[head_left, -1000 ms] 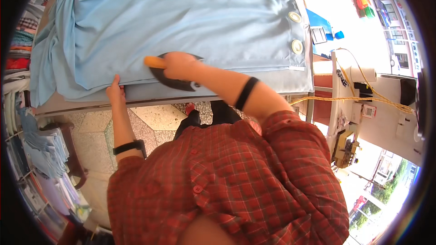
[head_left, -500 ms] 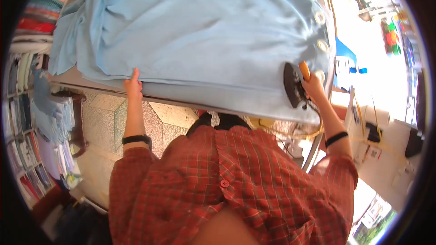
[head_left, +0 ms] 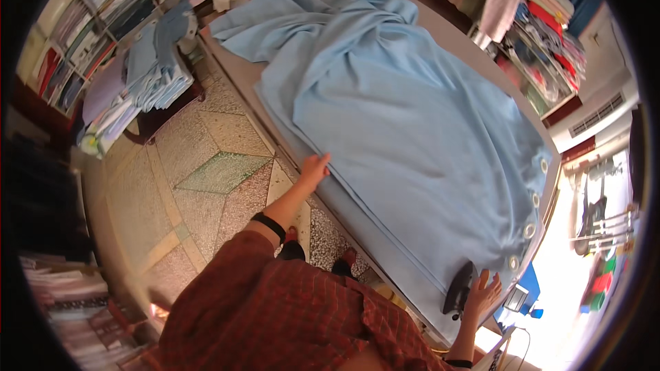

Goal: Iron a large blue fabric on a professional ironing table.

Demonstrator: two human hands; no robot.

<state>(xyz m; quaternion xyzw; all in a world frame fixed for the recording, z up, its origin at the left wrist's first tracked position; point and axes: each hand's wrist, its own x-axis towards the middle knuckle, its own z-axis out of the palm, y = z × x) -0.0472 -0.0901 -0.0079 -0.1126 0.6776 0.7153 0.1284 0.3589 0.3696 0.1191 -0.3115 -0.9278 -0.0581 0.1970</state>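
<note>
A light blue curtain (head_left: 412, 130) with pale ring eyelets along its right end lies over a large table (head_left: 230, 72), bunched and creased toward the far left. My left hand (head_left: 315, 170) is closed on the curtain's near edge, with one finger or thumb lying along the cloth. Near the eyelets, a dark iron (head_left: 459, 290) stands on the curtain's near right corner. My right hand (head_left: 485, 294) is right beside the iron, its fingers spread apart. The iron's handle is mostly hidden by this hand, so any light touch on it cannot be made out.
Folded cloth fills the shelves (head_left: 103, 17) at the far left, and a heap of folded garments (head_left: 148, 72) sits on a chair near them. Another loaded rack (head_left: 543, 41) stands beyond the table at right. A blue object (head_left: 526, 288) is beside the table's right end.
My view has swung leftward, bringing more floor and the far racks into sight. The fingers of my right hand have opened from around the iron's handle. My left hand stays at the curtain's edge.
</note>
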